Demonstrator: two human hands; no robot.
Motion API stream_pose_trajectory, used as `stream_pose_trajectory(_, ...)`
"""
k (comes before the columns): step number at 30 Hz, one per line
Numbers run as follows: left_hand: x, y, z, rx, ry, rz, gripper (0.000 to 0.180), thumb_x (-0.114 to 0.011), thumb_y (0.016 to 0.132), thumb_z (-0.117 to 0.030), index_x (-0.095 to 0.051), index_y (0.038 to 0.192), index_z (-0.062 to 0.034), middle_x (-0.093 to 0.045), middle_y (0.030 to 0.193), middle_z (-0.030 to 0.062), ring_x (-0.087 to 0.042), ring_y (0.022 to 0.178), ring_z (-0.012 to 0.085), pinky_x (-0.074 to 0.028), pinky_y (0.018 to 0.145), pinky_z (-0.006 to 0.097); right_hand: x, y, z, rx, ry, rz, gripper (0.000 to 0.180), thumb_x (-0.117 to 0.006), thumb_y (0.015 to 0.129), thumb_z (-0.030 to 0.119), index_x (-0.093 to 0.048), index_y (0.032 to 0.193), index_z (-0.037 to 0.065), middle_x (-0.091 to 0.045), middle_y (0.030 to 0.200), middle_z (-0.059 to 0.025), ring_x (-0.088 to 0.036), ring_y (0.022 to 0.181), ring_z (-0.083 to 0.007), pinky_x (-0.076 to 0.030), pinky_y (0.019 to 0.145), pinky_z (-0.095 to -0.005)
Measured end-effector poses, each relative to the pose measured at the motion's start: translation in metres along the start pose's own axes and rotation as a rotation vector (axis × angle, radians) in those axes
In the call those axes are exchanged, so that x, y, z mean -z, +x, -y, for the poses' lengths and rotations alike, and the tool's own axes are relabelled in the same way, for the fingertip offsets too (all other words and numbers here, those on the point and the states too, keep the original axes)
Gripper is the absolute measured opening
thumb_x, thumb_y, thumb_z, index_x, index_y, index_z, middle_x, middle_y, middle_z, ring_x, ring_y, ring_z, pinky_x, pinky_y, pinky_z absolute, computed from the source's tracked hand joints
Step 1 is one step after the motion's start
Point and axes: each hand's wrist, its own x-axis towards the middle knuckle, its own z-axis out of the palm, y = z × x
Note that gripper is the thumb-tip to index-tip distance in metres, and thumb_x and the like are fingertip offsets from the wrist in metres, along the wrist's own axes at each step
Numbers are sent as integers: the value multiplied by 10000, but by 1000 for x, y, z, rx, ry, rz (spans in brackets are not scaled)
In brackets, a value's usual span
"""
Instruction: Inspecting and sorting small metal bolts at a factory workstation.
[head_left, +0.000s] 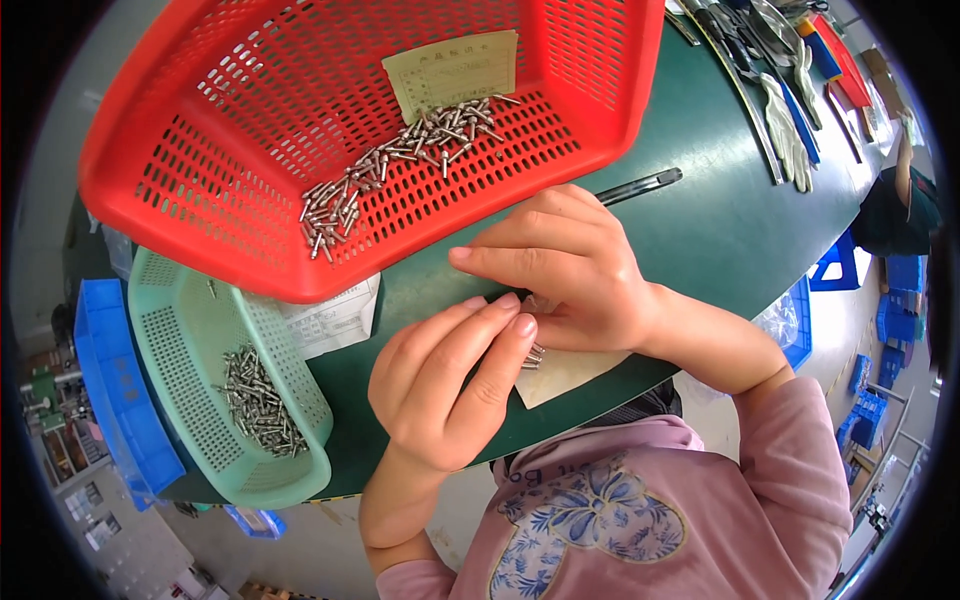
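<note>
Where our two hands meet over the green table (700,230), we work on a small bunch of metal pins (535,356) lying on a pale paper sheet (560,375) at the table's near edge. Our left hand (445,385) lies with its fingers straight and close together, the tips pressing down just beside the pins; whether anything is pinched under them we cannot tell. Our right hand (565,270) is cupped low over the same spot, fingers curled narrow toward the left fingertips, and it hides what lies beneath.

Just beyond the hands, the tilted red basket (180,170) holds a long drift of similar pins (400,165) below a pale slip of paper (452,72). To our left, the green basket (290,480) holds another pile of pins (258,400), and it rests against a blue bin (115,400).

We judge the sorting to be well under way but unfinished: both baskets carry a good share, with only a few pins between our hands.

A dark pen-like tool (640,185) lies behind the right hand. Far off at the table's back edge lie white gloves (785,125).
</note>
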Motion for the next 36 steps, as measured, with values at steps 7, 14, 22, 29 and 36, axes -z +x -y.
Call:
stream_pose_trajectory(7,0,-1,-2,-118,149,-4,166,-674,750,-55,-691,913,-23,-656,936,82,-629,774,195,-504,576,256,0,-1,-1,9,7,-18,491,-733,545,174,-650,1019,79,-625,898,-3,-560,768,-200,-430,675,-338)
stream_pose_trajectory(14,10,-5,2,-109,201,-39,198,-698,745,-31,-680,942,-16,-629,995,85,-630,768,203,-508,592,264,1,0,1,30,-17,105,248,-726,602,199,-617,792,82,-577,709,-12,-534,668,-220,-416,657,-346)
stream_pose_trajectory(22,121,-39,0,550,687,-99,205,-597,788,51,-667,977,14,-590,1056,132,-596,907,263,-501,730,328,4,4,-12,-202,-189,38,91,-611,784,135,-581,749,56,-531,600,-74,-534,574,-281,-413,641,-391)
stream_pose_trajectory(29,131,-48,15,880,710,6,254,-650,795,-64,-640,1036,17,-574,1103,131,-557,1006,282,-442,862,375,-7,38,-60,-64,-426,106,42,-590,714,101,-621,736,83,-579,748,-64,-568,796,-256,-434,691,-380)
stream_pose_trajectory(36,53,11,1,496,85,76,225,-620,768,1,-639,987,45,-587,1049,154,-562,997,295,-431,887,375,-12,42,-76,-297,-694,310,130,-634,630,146,-612,715,50,-594,779,-135,-606,731,-287,-505,619,-407)
